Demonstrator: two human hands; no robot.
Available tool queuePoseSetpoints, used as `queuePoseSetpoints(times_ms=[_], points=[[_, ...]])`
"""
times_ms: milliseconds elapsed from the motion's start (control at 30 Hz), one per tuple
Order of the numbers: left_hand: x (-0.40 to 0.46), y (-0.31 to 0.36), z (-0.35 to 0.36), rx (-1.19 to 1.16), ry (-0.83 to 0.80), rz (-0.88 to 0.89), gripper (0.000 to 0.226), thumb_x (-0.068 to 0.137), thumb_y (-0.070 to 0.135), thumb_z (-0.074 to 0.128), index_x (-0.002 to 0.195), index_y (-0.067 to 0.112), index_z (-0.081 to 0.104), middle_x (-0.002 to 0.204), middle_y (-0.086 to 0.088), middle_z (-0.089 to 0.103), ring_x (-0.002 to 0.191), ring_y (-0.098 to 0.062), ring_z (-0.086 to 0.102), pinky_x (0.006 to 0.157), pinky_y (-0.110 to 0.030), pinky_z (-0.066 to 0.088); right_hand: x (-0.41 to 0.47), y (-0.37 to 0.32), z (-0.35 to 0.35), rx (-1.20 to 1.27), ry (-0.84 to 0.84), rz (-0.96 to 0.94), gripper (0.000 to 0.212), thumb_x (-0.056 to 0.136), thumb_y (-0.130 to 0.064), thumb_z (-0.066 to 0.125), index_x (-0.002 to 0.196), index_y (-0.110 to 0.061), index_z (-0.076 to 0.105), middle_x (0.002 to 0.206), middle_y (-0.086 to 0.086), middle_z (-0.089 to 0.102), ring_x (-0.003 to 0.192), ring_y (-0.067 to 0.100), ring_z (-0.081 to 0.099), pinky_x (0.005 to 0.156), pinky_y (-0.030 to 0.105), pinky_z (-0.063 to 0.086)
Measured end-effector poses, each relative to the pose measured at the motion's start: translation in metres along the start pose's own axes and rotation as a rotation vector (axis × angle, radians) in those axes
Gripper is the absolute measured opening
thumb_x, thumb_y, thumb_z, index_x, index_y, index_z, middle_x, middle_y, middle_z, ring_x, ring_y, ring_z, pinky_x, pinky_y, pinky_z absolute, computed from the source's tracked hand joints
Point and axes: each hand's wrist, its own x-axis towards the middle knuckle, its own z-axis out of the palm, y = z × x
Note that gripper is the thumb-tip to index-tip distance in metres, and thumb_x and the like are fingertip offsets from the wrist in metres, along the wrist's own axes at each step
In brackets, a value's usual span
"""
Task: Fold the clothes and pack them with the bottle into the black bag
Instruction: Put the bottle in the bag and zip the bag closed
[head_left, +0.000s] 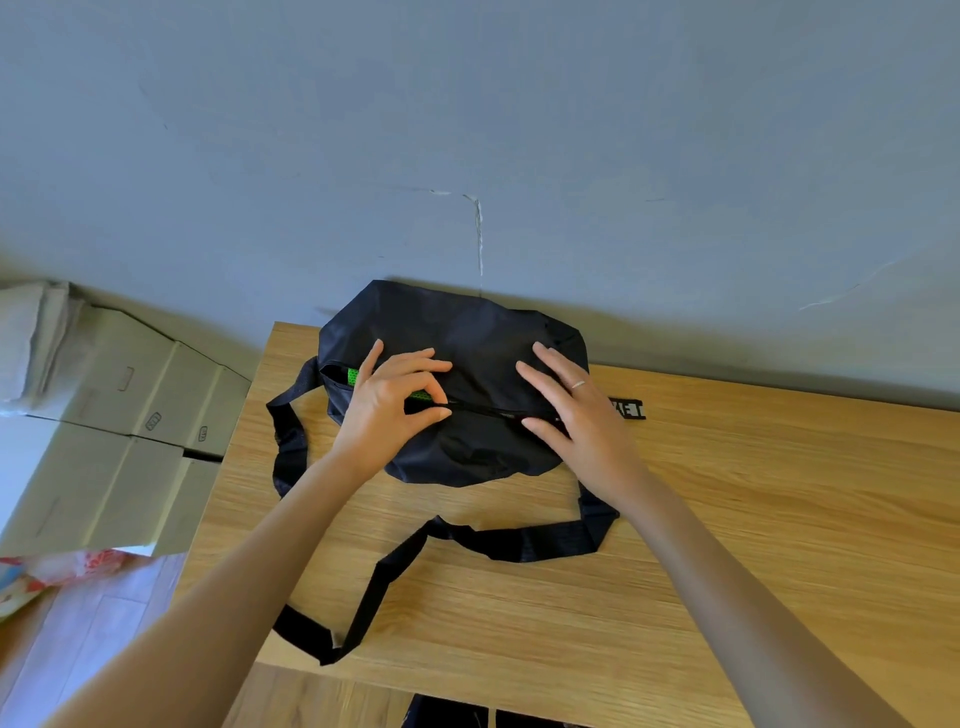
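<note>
The black bag (467, 332) lies bulging on the wooden table (727, 519) against the wall. Its zip runs across the top, closed on the right part and still gaping at the left end, where a strip of bright green fabric (354, 376) shows inside. My left hand (387, 402) sits over the open stretch, thumb and forefinger pinching at the zip line; the puller itself is hidden. My right hand (571, 402) lies flat with straight fingers on the bag's right end. The bottle and other clothes are out of sight.
The bag's long black strap (488, 540) loops across the table toward the front edge. A black label with white letters (628, 409) pokes out right of the bag. Pale cardboard boxes (130, 415) stack on the floor at left, with patterned cloth (47, 571) below them.
</note>
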Motion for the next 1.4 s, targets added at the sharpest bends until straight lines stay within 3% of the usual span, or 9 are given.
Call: queuePoseSetpoints(times_ms=[133, 367, 500, 667, 900, 1000, 1100, 1300, 1400], points=[[0.001, 0.014, 0.002, 0.018, 0.011, -0.002, 0.019, 0.073, 0.015, 0.078, 0.085, 0.021, 0.064, 0.122, 0.005, 0.059, 0.127, -0.013, 0.045, 0.116, -0.053, 0.005, -0.012, -0.001, -0.010, 0.241, 0.024, 0.147, 0.070, 0.087, -0.032, 0.065, 0.146, -0.032, 0.027, 0.153, -0.010, 0.022, 0.140, 0.005, 0.020, 0.107, 0.016, 0.020], [0.019, 0.059, 0.017, -0.040, -0.017, 0.091, 0.030, 0.078, 0.030, 0.071, 0.106, 0.023, 0.065, 0.124, 0.007, 0.056, 0.129, -0.012, 0.040, 0.113, -0.052, 0.014, -0.024, 0.006, -0.021, 0.389, 0.059, 0.294, 0.077, 0.078, -0.037, 0.073, 0.143, -0.038, 0.031, 0.117, -0.015, 0.052, 0.113, 0.002, 0.044, 0.091, 0.017, 0.034], [0.025, 0.083, 0.036, 0.025, -0.038, 0.146, 0.038, 0.080, 0.050, 0.056, 0.107, 0.026, 0.067, 0.117, 0.009, 0.057, 0.120, -0.010, 0.042, 0.110, -0.058, 0.019, -0.028, 0.008, -0.029, 0.401, 0.093, 0.307, 0.075, 0.076, -0.033, 0.075, 0.139, -0.038, 0.035, 0.105, -0.013, 0.050, 0.104, 0.003, 0.045, 0.085, 0.015, 0.036], [0.034, 0.101, 0.047, 0.065, 0.001, 0.083, 0.044, 0.075, 0.055, 0.056, 0.107, 0.026, 0.065, 0.110, 0.008, 0.056, 0.114, -0.013, 0.043, 0.109, -0.064, 0.016, -0.032, 0.006, -0.042, 0.414, 0.117, 0.257, 0.059, 0.081, -0.024, 0.072, 0.132, -0.036, 0.045, 0.101, -0.019, 0.050, 0.102, 0.000, 0.047, 0.086, 0.013, 0.036], [0.044, 0.110, 0.056, 0.041, -0.002, 0.114, 0.024, 0.074, 0.040, 0.071, 0.092, 0.025, 0.071, 0.096, 0.007, 0.058, 0.098, -0.014, 0.043, 0.088, -0.060, 0.039, -0.035, -0.002, -0.061, 0.610, 0.174, 0.258, 0.052, 0.084, -0.001, 0.065, 0.130, -0.023, 0.052, 0.093, -0.010, 0.062, 0.094, -0.003, 0.057, 0.083, 0.004, 0.038], [0.045, 0.114, 0.053, -0.070, 0.021, 0.088, 0.019, 0.078, 0.040, 0.062, 0.082, 0.023, 0.069, 0.088, 0.010, 0.057, 0.091, -0.013, 0.046, 0.082, -0.049, 0.044, -0.036, -0.004, -0.068, 0.717, 0.199, 0.256, 0.042, 0.088, -0.010, 0.064, 0.126, -0.023, 0.054, 0.086, -0.008, 0.066, 0.082, 0.009, 0.062, 0.078, 0.016, 0.048], [0.044, 0.115, 0.043, -0.158, 0.006, 0.073, 0.010, 0.078, 0.030, 0.064, 0.082, 0.021, 0.068, 0.085, 0.012, 0.060, 0.091, -0.012, 0.050, 0.079, -0.039, 0.045, -0.035, 0.003, -0.065, 0.679, 0.211, 0.324, 0.030, 0.094, -0.014, 0.054, 0.122, -0.024, 0.057, 0.091, -0.008, 0.065, 0.076, 0.028, 0.062, 0.071, 0.037, 0.055], [0.036, 0.111, 0.024, -0.279, -0.048, -0.015, 0.014, 0.076, 0.005, 0.072, 0.082, 0.018, 0.068, 0.083, 0.010, 0.063, 0.088, -0.011, 0.056, 0.079, -0.033, 0.047, -0.021, 0.004, -0.052, 0.640, -0.021, 0.406, 0.026, 0.089, -0.023, 0.062, 0.115, -0.022, 0.060, 0.096, -0.006, 0.063, 0.054, 0.007, 0.060, 0.050, 0.024, 0.049], [0.032, 0.105, 0.018, -0.334, -0.056, -0.080, 0.019, 0.075, 0.003, 0.072, 0.082, 0.021, 0.068, 0.084, 0.008, 0.067, 0.084, -0.012, 0.062, 0.076, -0.038, 0.052, -0.012, 0.002, -0.047, 0.504, -0.068, 0.386, 0.013, 0.085, -0.033, 0.066, 0.095, -0.025, 0.063, 0.087, -0.013, 0.061, 0.067, -0.002, 0.055, 0.061, 0.021, 0.042]])
